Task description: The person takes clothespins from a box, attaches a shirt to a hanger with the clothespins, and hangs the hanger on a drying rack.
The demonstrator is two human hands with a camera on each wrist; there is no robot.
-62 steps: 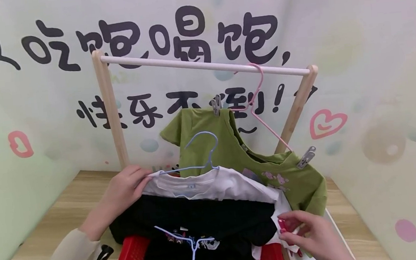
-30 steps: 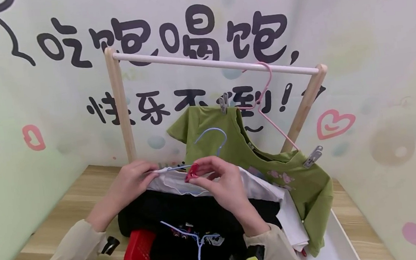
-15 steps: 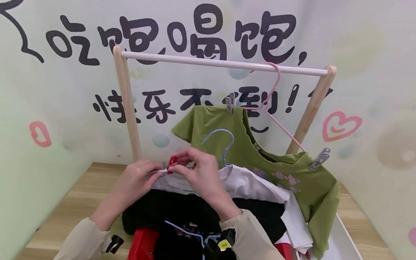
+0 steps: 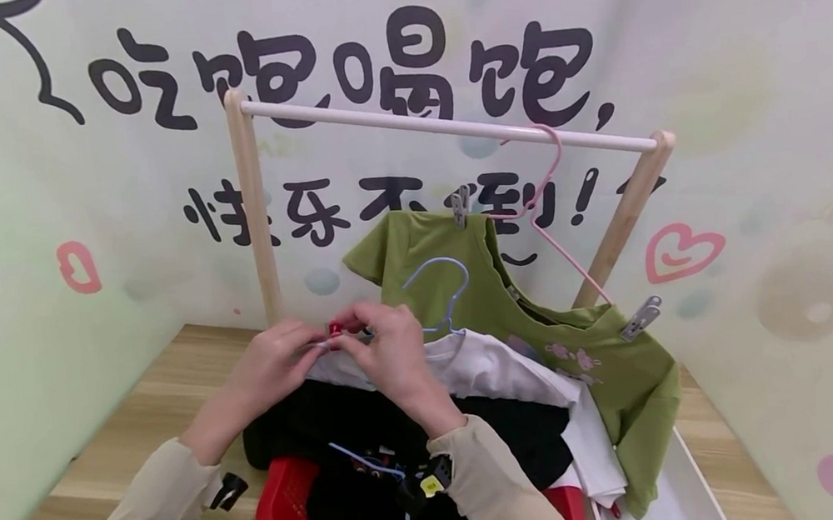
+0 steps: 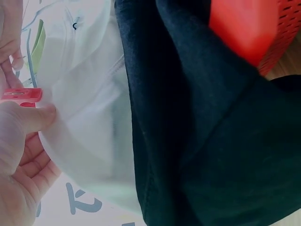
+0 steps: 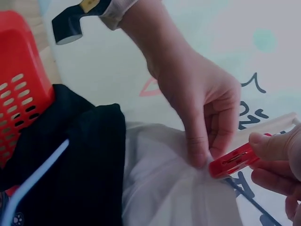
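My left hand (image 4: 271,362) pinches the left shoulder of a white shirt (image 4: 490,362) together with the end of a blue hanger (image 4: 457,294). Close beside it, my right hand (image 4: 391,350) holds a red clothespin (image 6: 233,160) between thumb and fingers. In the right wrist view the clothespin's tip is right at the shirt's edge, where the hanger arm comes out. From the left wrist view, the clothespin (image 5: 23,95) lies just above my left thumb at the fabric. The shirt's neckline is partly hidden behind my right hand.
Black clothing (image 4: 509,443) lies over a red basket (image 4: 278,508), with another blue hanger (image 4: 364,458) on top. Behind, a green shirt (image 4: 423,251) hangs by grey clips from a pink hanger (image 4: 562,246) on a wooden rack (image 4: 257,217). A white tray (image 4: 683,485) stands at right.
My right hand has brought the red clothespin from the shirt's right side over to the left shoulder, beside my left hand. My left hand has kept its pinch there.
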